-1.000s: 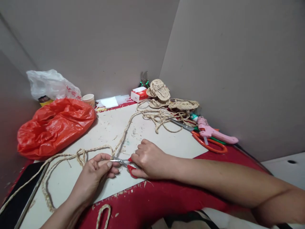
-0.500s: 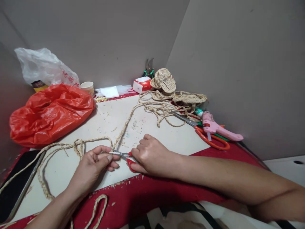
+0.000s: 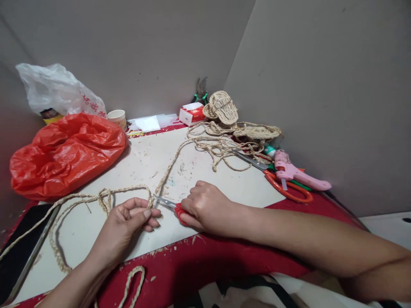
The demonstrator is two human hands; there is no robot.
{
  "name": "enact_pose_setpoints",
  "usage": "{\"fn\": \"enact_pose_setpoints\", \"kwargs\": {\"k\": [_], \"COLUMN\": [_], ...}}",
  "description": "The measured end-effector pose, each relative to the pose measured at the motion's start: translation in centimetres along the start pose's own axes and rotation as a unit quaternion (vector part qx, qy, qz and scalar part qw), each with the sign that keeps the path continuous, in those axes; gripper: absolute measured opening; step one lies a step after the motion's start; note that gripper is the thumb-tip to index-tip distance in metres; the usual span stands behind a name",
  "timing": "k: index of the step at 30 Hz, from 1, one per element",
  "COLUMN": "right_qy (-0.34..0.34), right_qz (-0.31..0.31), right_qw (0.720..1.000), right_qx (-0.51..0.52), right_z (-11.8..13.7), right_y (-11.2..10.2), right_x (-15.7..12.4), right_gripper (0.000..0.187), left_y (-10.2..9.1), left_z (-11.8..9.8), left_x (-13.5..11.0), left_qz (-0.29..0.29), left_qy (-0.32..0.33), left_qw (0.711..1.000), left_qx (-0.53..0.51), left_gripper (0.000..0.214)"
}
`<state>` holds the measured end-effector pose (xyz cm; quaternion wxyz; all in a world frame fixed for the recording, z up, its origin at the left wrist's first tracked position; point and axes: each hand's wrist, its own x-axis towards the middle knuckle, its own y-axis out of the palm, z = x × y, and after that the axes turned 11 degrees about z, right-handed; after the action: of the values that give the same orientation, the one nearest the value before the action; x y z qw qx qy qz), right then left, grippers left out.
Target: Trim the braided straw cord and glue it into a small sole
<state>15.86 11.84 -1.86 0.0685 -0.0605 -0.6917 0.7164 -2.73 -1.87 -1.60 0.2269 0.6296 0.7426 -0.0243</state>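
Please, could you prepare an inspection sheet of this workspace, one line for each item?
Surface: white sheet on red covering, littered with scraps.
Job's things: braided cord crosses the sheet; the blades of the red-handled scissors point at it.
Clutter: red plastic bag, paper cup, pink glue gun, orange-handled scissors.
Hands: left hand pinches the cord; right hand grips the red-handled scissors.
Cables: dark line beyond the glue gun; cannot tell whether cable or edge.
Surroundings: grey panels meeting in a corner behind.
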Motion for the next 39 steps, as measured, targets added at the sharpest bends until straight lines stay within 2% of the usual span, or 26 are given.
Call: {"fn": "enact_pose_setpoints", "kwargs": {"k": [6,12,16,22,28,33,39], "right_qy": [0.044,0.035,0.016,-0.025,-0.026,-0.031,-0.018], "right_qz": [0.030,0.038,0.015,-0.051,-0.065,-0.029,0.008], "right_qw": [0.997,0.997,0.997,0.994,0.994,0.998,1.000], "right_qx": [0.048,0.059,0.070,0.092,0.089,0.057,0.011], "right_z": [-1.1,-0.9,-0.9,-1.5,-1.7,-1.3,-1.0], "right_y": [0.1,-0.4,-0.3,0.4,0.2,-0.2,-0.2], "right_x": [0.3,0.5,0.6,0.7,0.6,0.2,0.0], "right_gripper": [0.027,0.027,0.028,0.029,0.032,0.030,0.030], "left_y": [-0.2,-0.5,0.0,0.8,0.7,1.0,1.5], "left_z": [0.3,0.2,-0.5,-1.0,-0.8,-0.6,-0.5], "left_x": [-0.1,-0.1,-0.4,-0.2,0.1,0.0,-0.2], "left_qz": [0.006,-0.005,0.002,-0.045,-0.033,-0.017,-0.031], "left_qy": [-0.008,0.005,0.005,-0.017,-0.017,-0.004,0.020], "left_qw": [1.000,1.000,1.000,0.999,0.999,0.999,0.997], "left_qx": [-0.005,-0.014,-0.022,-0.017,0.029,0.040,0.067], "left_gripper": [0.029,0.027,0.025,0.029,0.030,0.028,0.028]}}
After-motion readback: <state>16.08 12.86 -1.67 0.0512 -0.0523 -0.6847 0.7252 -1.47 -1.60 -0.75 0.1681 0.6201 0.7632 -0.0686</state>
